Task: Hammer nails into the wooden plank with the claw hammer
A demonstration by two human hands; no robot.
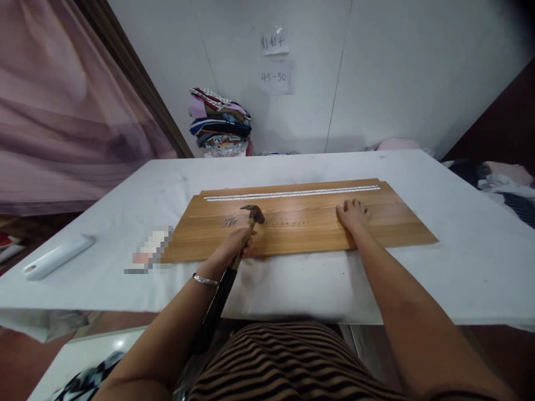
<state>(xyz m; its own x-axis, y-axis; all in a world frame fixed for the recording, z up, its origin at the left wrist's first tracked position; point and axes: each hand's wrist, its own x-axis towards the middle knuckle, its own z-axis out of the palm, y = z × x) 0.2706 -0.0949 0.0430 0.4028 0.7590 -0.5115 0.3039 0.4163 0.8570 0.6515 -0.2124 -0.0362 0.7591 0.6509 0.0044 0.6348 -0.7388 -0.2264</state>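
A claw hammer (256,214) is gripped by my left hand (238,243), high on its handle near the head; the black grip points back toward my body. Its metal head is over a wooden board (292,236) that lies flat before me. Right of the hammer head, a row of small dark nails or holes (292,223) runs along the board; they are too small to tell which. Loose nails (230,222) lie in a small heap left of the head. My right hand (354,216) rests on the board's right half, fingers spread.
Two pale measuring strips (292,194) lie along the board's far edge. The board is on a white-covered table (460,267). A white cylindrical object (58,257) and a blurred-out item (148,249) lie at left. Folded clothes (221,122) are stacked by the wall behind.
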